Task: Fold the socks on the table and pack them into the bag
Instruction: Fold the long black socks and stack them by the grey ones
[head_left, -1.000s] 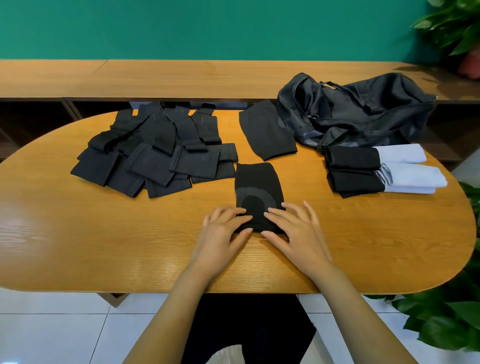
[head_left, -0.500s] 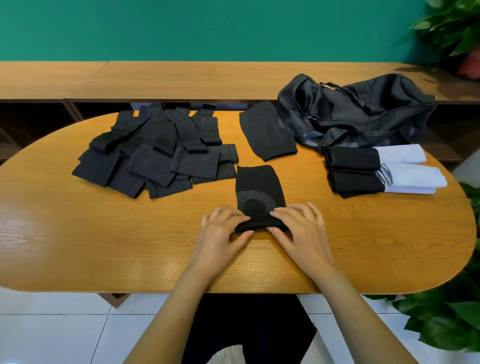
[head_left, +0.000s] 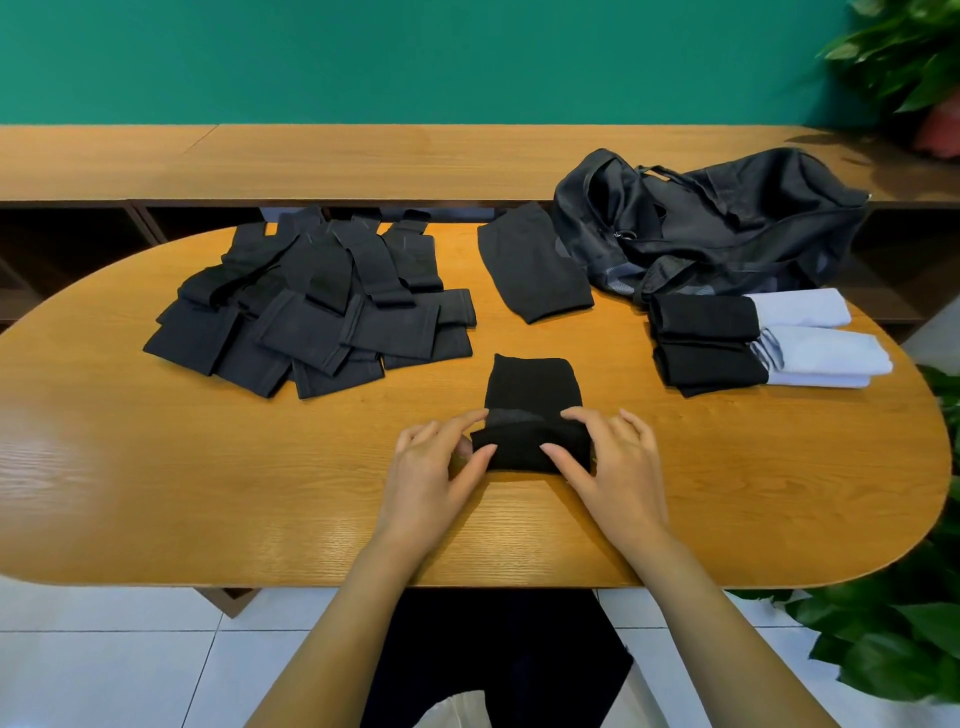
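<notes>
- A black sock (head_left: 530, 387) lies near the middle of the wooden table (head_left: 208, 493), just in front of the person. Its far half is flat on the wood and its near end is turned up into a thick roll.
- The left hand (head_left: 431, 467) grips the left end of that roll. Its fingers (head_left: 460, 423) curl over the top and its thumb presses the near side — a pinch on the fabric.
- The right hand (head_left: 618, 462) holds the right end the same way. Its fingers (head_left: 587, 422) are slightly spread across the top of the roll, with the thumb laid along its front.
- A loose pile of dark socks (head_left: 311, 317) sits on the left part of the table, the socks overlapping at many angles.
- A single dark grey sock (head_left: 535, 270) lies flat beyond the black sock, its far right edge touching the bag.
- The black bag (head_left: 727, 228) slumps at the far right of the table, its straps loose on top; whether its opening is unzipped cannot be told.
- Just in front of the bag lie folded bundles — two black bundles (head_left: 706, 343) and, touching them on the right, white bundles (head_left: 826, 353).
- A long wooden bench (head_left: 311, 161) runs behind the table against a green wall (head_left: 415, 57), and leafy plants (head_left: 893, 639) stand at the right.
</notes>
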